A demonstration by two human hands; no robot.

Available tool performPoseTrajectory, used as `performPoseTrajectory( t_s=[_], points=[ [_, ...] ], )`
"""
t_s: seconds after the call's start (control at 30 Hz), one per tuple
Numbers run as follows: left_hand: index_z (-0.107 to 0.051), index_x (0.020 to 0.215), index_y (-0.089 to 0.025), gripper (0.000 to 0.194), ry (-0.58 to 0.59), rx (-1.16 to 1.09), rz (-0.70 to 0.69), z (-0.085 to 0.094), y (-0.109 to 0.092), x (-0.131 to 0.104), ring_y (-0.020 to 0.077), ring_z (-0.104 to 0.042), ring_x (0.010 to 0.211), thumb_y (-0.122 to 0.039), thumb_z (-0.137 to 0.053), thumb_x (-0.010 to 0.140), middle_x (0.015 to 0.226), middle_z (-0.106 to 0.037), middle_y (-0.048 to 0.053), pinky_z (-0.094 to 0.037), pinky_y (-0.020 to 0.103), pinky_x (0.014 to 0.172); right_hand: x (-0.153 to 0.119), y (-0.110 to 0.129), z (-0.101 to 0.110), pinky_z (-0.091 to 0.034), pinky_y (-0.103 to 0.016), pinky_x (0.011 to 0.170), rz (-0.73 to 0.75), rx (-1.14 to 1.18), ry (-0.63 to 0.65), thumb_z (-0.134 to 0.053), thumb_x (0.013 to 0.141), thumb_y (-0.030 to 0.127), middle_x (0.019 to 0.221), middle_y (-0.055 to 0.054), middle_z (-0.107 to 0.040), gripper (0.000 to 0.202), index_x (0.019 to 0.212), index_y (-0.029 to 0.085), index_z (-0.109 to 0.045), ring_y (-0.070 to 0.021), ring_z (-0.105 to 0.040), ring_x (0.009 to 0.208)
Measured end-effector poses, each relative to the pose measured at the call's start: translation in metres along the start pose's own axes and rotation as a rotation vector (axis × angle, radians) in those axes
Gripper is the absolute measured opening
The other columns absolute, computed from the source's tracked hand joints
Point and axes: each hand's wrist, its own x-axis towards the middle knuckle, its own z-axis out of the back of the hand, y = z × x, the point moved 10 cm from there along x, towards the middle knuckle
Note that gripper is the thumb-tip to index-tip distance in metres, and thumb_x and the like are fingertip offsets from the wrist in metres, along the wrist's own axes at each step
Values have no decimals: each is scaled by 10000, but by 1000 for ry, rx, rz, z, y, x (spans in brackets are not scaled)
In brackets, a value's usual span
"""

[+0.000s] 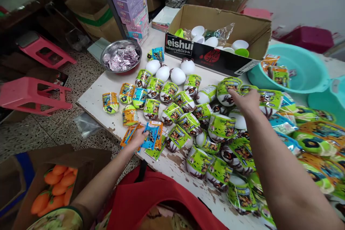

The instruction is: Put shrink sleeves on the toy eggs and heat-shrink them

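My left hand (140, 137), near the table's front edge, is closed on several flat blue and orange packets (153, 134). Over the pile, my right hand (244, 99) reaches out with its fingers against or just above a green-wrapped egg (229, 90); whether it grips the egg is unclear. Many green-labelled white eggs (198, 161) spread across the table. Orange-wrapped eggs (110, 102) and a blue-wrapped egg (139, 97) stand at the left. Plain white eggs (178, 76) lie behind them.
A metal bowl (121, 57) of small sachets sits at the back left. Behind the eggs is a cardboard box (210, 57) with egg shells. A turquoise basin (309, 64) holds packets. Stacked boxes (129, 3) rise behind the bowl, and pink stools (35, 93) stand on the floor.
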Motion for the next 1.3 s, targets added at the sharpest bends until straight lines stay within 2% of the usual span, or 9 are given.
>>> performPoseTrajectory(
  t_s=[0.1, 0.2, 0.3, 0.47, 0.6, 0.8, 1.03, 1.17, 1.3],
  points=[
    [-631, 1067, -130, 399, 87, -239, -34, 1, 3, -4, 230, -653, 871, -415, -628, 787, 971, -720, 88, -497, 339, 781, -48, 32, 35, -365, -426, 958, 99, 95, -95, -730, 709, 418, 1233, -270, -527, 735, 1278, 13, -503, -312, -478, 1150],
    [-636, 1063, -134, 519, 158, -428, -49, 5, 2, -11, 220, -668, 805, -482, -722, 688, 923, -734, 85, -508, 330, 755, -141, 81, 46, -398, -432, 960, 273, 360, -28, -626, 798, 451, 1125, -154, -611, 471, 1138, 125, -618, -266, -532, 1076],
    [-659, 1022, -146, 503, 220, -552, -55, 12, -2, -23, 201, -672, 759, -464, -773, 650, 878, -744, 77, -504, 304, 737, -262, 114, -28, -512, -383, 760, 68, 740, 681, -627, 784, 522, 979, -110, -684, 474, 1096, 167, -648, -228, -630, 830],
    [-690, 1015, -139, 438, 321, -634, -26, 20, -13, -52, 212, -687, 759, -367, -803, 658, 908, -751, 95, -516, 312, 736, -398, 135, -110, -499, -317, 666, -423, 1095, 1191, -719, 642, 604, 781, -73, -705, 481, 808, 154, -701, -198, -630, 698],
    [-690, 1054, -138, 444, 312, -680, 6, 18, -10, -63, 224, -700, 766, -355, -791, 680, 904, -757, 102, -530, 332, 737, -412, 124, -144, -394, -240, 501, -578, 1076, 1188, -823, 487, 559, 524, 3, -599, 469, 571, 145, -620, -101, -478, 464],
    [-701, 999, -135, 461, 166, -752, 25, 17, 15, -53, 209, -701, 701, -383, -818, 628, 841, -764, 79, -542, 348, 729, -415, 115, -163, -438, -263, 536, -601, 1075, 1103, -874, 390, 488, 579, -2, -634, 474, 560, 157, -580, -131, -535, 511],
    [-655, 1095, -140, 524, 124, -649, 9, 11, 18, -47, 264, -709, 796, -407, -779, 661, 938, -753, 124, -548, 401, 746, -420, 125, -172, -486, -292, 584, -466, 1049, 1155, -785, 520, 600, 652, -21, -660, 500, 678, 151, -631, -164, -586, 580],
    [-614, 1110, -156, 458, -43, -458, -21, 32, 25, -38, 257, -697, 840, -352, -723, 711, 939, -741, 96, -533, 383, 768, -421, 139, -158, -519, -347, 748, -317, 1083, 1234, -754, 583, 585, 894, -60, -709, 515, 882, 174, -672, -223, -649, 807],
    [-638, 972, -198, 283, -283, -150, -48, 67, 31, -27, 284, -627, 986, -205, -712, 699, 922, -708, 55, -434, 433, 923, -426, 115, -147, -512, -386, 821, -214, 895, 1236, -745, 613, 535, 932, -92, -707, 494, 940, 171, -678, -261, -649, 898]
  ],
)
